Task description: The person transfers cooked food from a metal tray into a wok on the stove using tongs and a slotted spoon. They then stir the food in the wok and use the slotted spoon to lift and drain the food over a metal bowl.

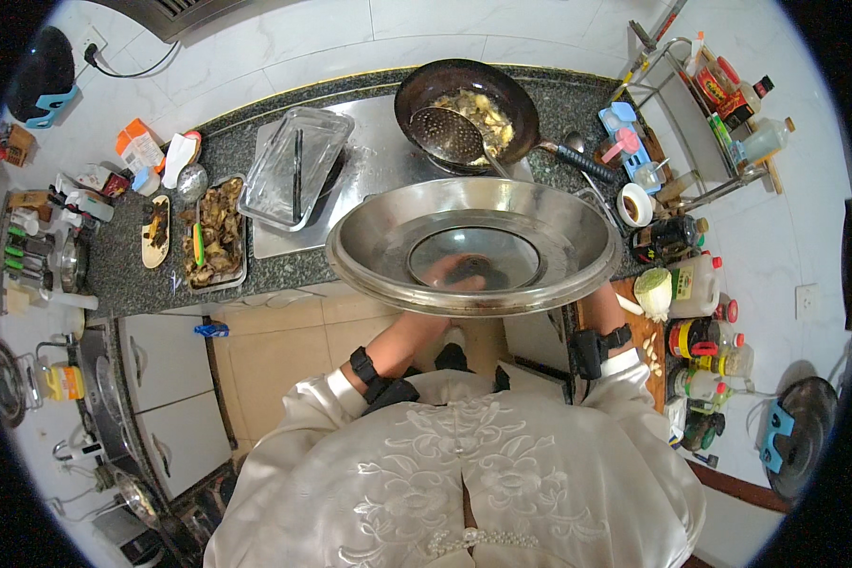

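A large steel lid (582, 234) with a round glass centre is held up in front of me, its inner side facing the camera. Through the glass, my left hand (458, 273) shows at the dark knob, with its fingers around it. My right hand is hidden behind the lid's right side; only the wrist and forearm show below the rim. Beyond the lid, a dark wok (522, 99) sits on the stove and holds yellowish and dark food pieces (497, 128). A perforated skimmer (447, 133) rests in the wok.
Left of the steel stove top (376, 142) are a clear plastic lid (273, 177) with dark chopsticks on it, a tray of brownish food (220, 241) and an oval plate (155, 252). Seasoning containers, bottles, a cabbage piece (653, 292) and a wire rack (710, 188) line the right side.
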The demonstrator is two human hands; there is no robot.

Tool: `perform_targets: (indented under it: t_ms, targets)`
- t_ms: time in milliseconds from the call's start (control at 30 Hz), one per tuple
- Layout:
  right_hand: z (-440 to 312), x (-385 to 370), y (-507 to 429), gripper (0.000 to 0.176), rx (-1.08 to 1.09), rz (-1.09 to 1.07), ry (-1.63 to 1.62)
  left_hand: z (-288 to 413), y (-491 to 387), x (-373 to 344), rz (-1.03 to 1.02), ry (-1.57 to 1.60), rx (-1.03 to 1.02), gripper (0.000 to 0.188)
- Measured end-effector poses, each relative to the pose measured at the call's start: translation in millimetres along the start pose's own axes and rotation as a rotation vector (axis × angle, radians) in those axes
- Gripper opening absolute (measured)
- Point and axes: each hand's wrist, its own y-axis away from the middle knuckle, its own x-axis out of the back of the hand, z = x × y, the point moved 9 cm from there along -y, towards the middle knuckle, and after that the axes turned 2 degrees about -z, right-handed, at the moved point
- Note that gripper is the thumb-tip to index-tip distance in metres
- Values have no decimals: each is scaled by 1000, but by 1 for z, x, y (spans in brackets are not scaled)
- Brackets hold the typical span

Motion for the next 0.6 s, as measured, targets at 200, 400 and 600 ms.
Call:
perform_targets:
  t_ms: [200,400,600]
  targets:
    - [0,-16,15,44,8,-41,4,0,2,1,-17,-51,-28,35]
    - [-3,-28,14,43,17,-52,5,7,6,7,-4,-206,-68,35]
    - [-6,-32,9,43,28,-64,1,-13,6,11,30,140,43,34]
